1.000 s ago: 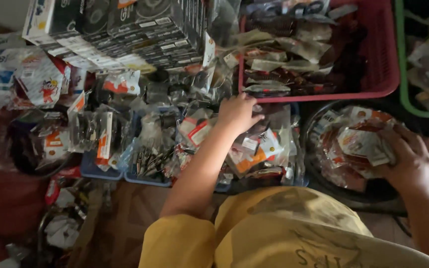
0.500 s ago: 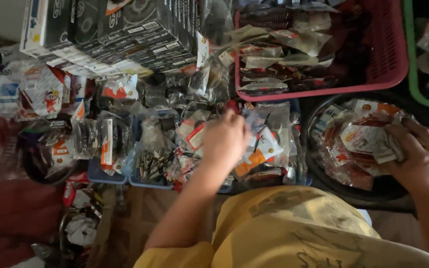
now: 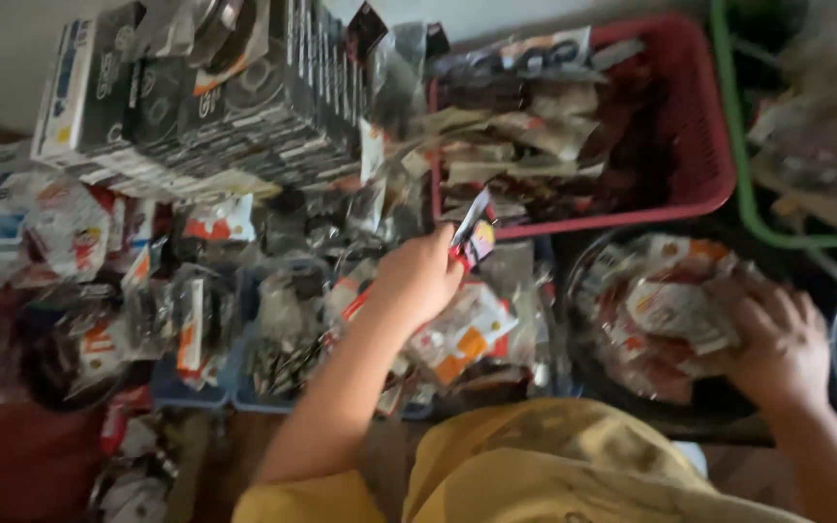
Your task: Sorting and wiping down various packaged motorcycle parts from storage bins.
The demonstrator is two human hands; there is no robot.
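My left hand (image 3: 418,279) is raised above a blue tray (image 3: 244,395) full of small plastic packets and pinches one small packet (image 3: 474,232) with a red and yellow card, holding it up near the red basket's front edge. My right hand (image 3: 779,351) rests with fingers spread on a heap of clear packets (image 3: 666,310) inside a dark round bowl (image 3: 632,402) at the right. The yellow cloth of my clothing (image 3: 554,465) fills the lower middle.
A red plastic basket (image 3: 704,145) holding dark packaged parts stands at the back right. Stacked black and white boxes (image 3: 196,97) sit at the back left. A green basket rim (image 3: 743,165) lies at far right. More packets (image 3: 70,232) crowd the left side.
My left hand rose from the packets in the blue tray, lifting one small packet up and to the right. My right hand stayed on the bowl's packets. The camera view shifted slightly.
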